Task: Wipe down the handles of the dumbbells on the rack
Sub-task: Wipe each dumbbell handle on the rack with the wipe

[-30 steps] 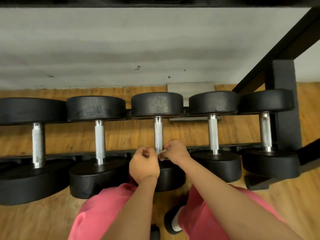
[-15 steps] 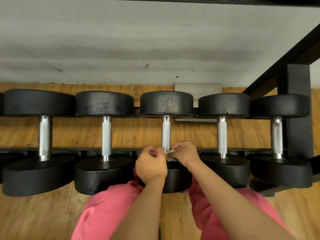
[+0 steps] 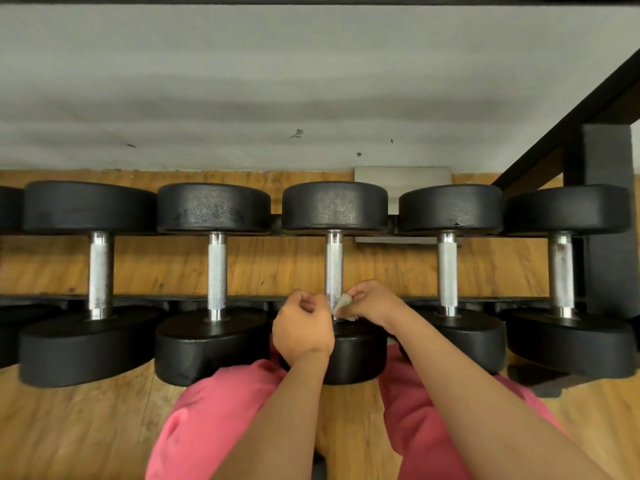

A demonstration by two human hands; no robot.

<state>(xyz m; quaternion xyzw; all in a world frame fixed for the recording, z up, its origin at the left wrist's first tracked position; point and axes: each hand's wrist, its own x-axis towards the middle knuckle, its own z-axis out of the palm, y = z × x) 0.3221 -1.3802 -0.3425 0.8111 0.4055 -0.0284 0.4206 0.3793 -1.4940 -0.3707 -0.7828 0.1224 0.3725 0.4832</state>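
At rack [image 3: 156, 301] centre, R hand [image 3: 372, 303] pinches a soft, light wipe [image 3: 341, 304] on the middle dumbbell handle [image 3: 334, 268], near end. L hand [image 3: 301, 327] curled beside; can't tell if holding anything. Knurled steel prob. snags, so wrap wipe round.

Clear gaps lay between neighbouring handles [image 3: 217, 268]; black heads [image 3: 213, 207] closed both ends, and the rack post [image 3: 607, 237] blocked the right side.

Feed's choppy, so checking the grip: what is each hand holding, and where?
Right hand pinches a small pale wipe by its right edge, at the near end of the middle handle. Left hand is curled beside it; its hold cannot be told.
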